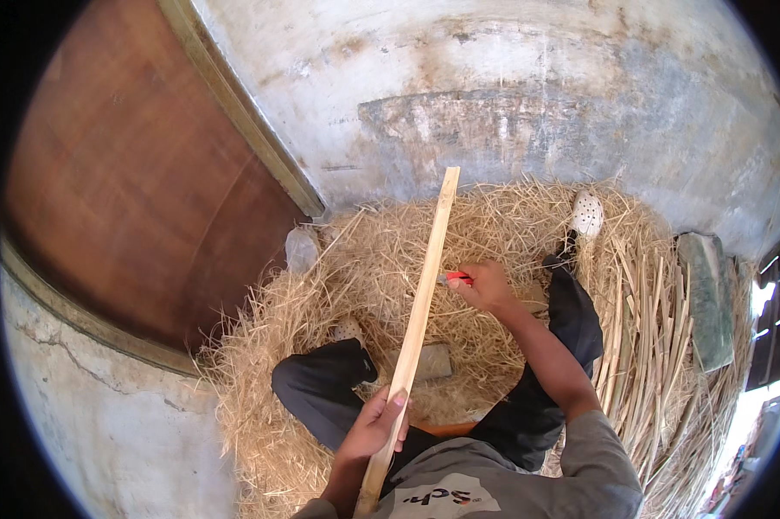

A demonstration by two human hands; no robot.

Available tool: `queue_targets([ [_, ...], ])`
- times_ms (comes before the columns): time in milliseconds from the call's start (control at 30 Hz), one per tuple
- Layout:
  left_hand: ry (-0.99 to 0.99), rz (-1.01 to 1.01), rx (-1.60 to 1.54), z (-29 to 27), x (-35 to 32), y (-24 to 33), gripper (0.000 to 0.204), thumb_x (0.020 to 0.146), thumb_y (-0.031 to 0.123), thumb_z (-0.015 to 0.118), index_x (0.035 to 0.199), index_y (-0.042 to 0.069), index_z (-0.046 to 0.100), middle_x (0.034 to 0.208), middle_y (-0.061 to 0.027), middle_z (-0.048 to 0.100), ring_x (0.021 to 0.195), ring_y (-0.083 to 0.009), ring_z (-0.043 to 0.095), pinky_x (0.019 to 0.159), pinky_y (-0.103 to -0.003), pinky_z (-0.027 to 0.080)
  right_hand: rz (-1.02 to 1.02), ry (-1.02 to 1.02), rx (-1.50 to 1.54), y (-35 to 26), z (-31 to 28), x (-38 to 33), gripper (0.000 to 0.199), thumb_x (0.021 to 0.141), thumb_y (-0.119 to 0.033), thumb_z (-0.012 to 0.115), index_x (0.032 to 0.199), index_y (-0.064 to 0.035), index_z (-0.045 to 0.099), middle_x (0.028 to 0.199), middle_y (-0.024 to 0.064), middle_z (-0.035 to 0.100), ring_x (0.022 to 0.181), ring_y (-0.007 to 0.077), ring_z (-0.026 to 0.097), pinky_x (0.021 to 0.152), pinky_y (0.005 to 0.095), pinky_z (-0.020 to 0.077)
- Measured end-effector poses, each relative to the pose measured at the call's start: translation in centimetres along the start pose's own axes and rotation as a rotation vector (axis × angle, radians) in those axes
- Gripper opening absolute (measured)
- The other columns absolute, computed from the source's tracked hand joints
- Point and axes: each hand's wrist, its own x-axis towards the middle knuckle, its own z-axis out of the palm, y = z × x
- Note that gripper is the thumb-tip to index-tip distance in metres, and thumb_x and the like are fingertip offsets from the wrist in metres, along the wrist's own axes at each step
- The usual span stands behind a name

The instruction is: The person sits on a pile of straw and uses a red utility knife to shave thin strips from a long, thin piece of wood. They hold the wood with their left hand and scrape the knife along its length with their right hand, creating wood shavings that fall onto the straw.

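A long pale split-bamboo strip (pixel 424 294) slants up and away from my lap, its far end standing over the straw. My left hand (pixel 377 424) is wrapped round its lower part, the thumb lying on top. To the right of the strip, my right hand (pixel 489 288) is closed on a small red-and-black knife (pixel 461 278). The knife's tip points left at the strip's edge; whether it touches cannot be made out.
Loose straw-like shavings (pixel 373 259) cover the ground around my legs. Bundled thin strips (pixel 645 337) lie at the right, beside a greenish stone slab (pixel 708 303). A brick (pixel 426 362) rests between my feet. A brown door (pixel 148 164) and a stained wall (pixel 511 112) stand ahead.
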Motion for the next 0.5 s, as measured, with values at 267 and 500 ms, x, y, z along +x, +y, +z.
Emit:
queue_targets([
  [267, -0.075, -0.086, -0.019, 0.5, -0.9, -1.2, 0.032, 0.104, 0.035, 0.039, 0.105, 0.004, 0.047, 0.059, -0.0044, 0.049, 0.042, -0.0111, 0.045, 0.042, -0.024, 0.040, 0.088, 0.014, -0.049, 0.8, -1.5, 1.1, 0.051, 0.086, -0.053, 0.060, 0.077, -0.0037, 0.066, 0.057, 0.0148, 0.055, 0.055, 0.0324, 0.059, 0.052, 0.0418, 0.0428],
  [500, -0.192, -0.116, 0.007, 1.1, -2.6, -2.2, 0.031, 0.104, 0.035, 0.038, 0.103, 0.004, 0.045, 0.061, -0.0035, 0.048, 0.045, -0.0099, 0.046, 0.042, -0.024, 0.040, 0.442, 0.215, -0.123, 4.7, -3.8, 2.6, 0.060, 0.092, -0.057, 0.049, 0.080, -0.0015, 0.068, 0.060, 0.0175, 0.057, 0.055, 0.0327, 0.057, 0.054, 0.0438, 0.0428],
])
